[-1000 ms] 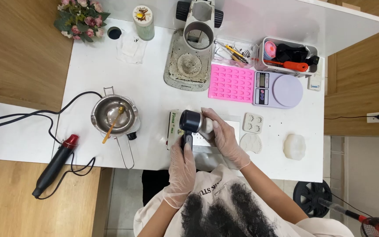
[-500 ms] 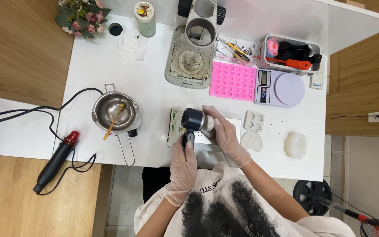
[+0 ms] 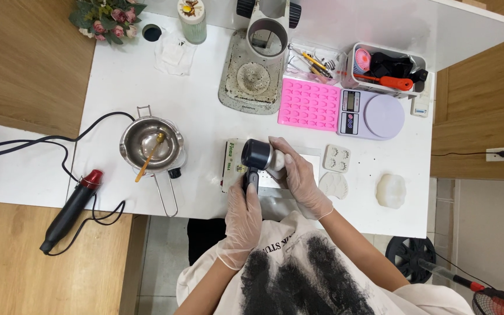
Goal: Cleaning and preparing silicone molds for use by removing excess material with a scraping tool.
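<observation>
Head view: a small black heat gun (image 3: 256, 156) is held near the worktop's front edge, its handle gripped by the gloved left hand (image 3: 245, 207). A small whitish piece is closed on by the right hand (image 3: 300, 178) just at the nozzle; what it is cannot be told. Beneath lies a grey tray (image 3: 290, 175). Two white moulds (image 3: 338, 158) rest beside, apparently still unworked. A metal pot (image 3: 150, 143) stands leftward, a pink mould (image 3: 309, 105) behind.

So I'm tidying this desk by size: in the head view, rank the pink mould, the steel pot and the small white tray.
1. pink mould
2. steel pot, close to the mould in spread, so that order is unsure
3. small white tray, clearly the smallest
</observation>
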